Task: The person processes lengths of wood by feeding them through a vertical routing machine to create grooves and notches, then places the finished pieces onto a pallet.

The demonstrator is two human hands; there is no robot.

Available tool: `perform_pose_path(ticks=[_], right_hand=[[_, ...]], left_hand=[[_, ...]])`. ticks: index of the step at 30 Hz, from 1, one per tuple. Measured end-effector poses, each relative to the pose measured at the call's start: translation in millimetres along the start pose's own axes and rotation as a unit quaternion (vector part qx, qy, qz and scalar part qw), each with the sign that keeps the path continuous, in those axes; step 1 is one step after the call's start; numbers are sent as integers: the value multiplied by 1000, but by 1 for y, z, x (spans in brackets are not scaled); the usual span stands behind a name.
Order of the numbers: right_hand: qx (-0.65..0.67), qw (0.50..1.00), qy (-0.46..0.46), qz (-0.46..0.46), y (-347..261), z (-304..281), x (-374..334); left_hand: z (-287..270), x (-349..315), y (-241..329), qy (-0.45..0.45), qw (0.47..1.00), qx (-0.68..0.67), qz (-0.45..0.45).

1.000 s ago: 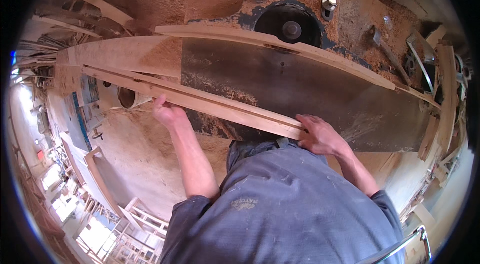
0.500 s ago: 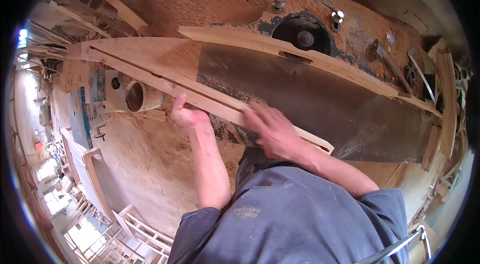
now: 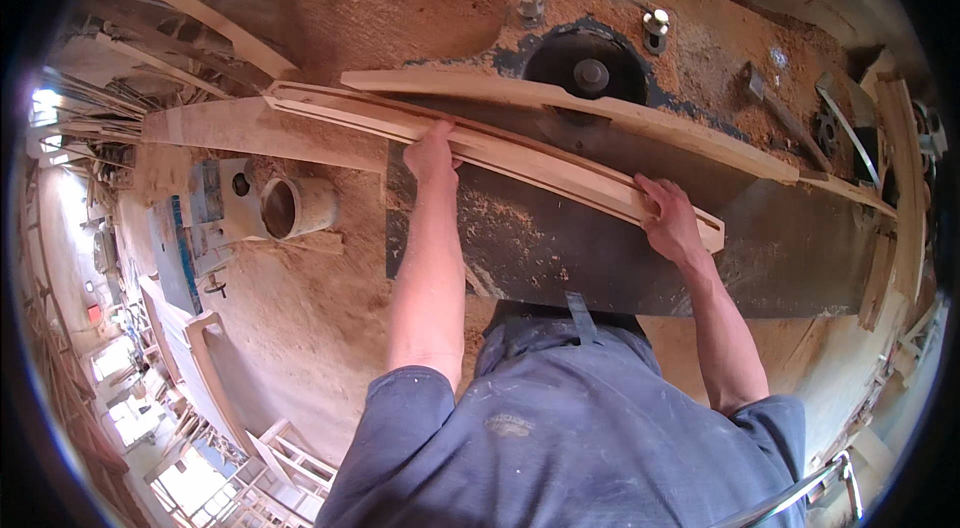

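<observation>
- A long wooden strip (image 3: 545, 166) is held by both hands above the dark surface (image 3: 640, 278), slanted from far left to near right.
- It is gripped left of its middle by the left hand (image 3: 434, 158), the fingers closed on it.
- Near its right end it is gripped by the right hand (image 3: 674, 218), whose fingers are likewise closed on the wood.
- Grooves are seen running along the strip's length.
- The strip is held just on the near side of a wooden board (image 3: 690, 140); whether the two are touching cannot be told.
- Beyond that board, a round dark opening is partly filled by a spindle (image 3: 591, 77).
- On the far right, a hammer (image 3: 785, 118) is surrounded by sawdust (image 3: 745, 58).
</observation>
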State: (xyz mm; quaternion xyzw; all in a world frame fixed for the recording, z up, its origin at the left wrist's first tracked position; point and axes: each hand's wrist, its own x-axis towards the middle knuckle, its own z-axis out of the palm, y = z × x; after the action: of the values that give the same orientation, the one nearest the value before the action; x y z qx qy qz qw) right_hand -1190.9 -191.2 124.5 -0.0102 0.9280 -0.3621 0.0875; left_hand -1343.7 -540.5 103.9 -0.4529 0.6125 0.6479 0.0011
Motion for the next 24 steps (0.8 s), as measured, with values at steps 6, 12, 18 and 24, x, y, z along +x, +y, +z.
perform_pose_path(ticks=[6, 12, 18, 24], right_hand=[[54, 994, -38, -90, -2, 34, -63], [3, 987, -92, -129, -35, 42, -119], [-130, 979, -67, -142, -88, 15, -73], [87, 946, -100, -295, -202, 101, -26]], left_hand=[[-114, 0, -71, 3, 995, -30, -97], [-226, -82, -109, 13, 970, -201, -134], [-199, -94, -103, -156, 902, -402, -25], [-189, -86, -123, -364, 865, -341, 43]])
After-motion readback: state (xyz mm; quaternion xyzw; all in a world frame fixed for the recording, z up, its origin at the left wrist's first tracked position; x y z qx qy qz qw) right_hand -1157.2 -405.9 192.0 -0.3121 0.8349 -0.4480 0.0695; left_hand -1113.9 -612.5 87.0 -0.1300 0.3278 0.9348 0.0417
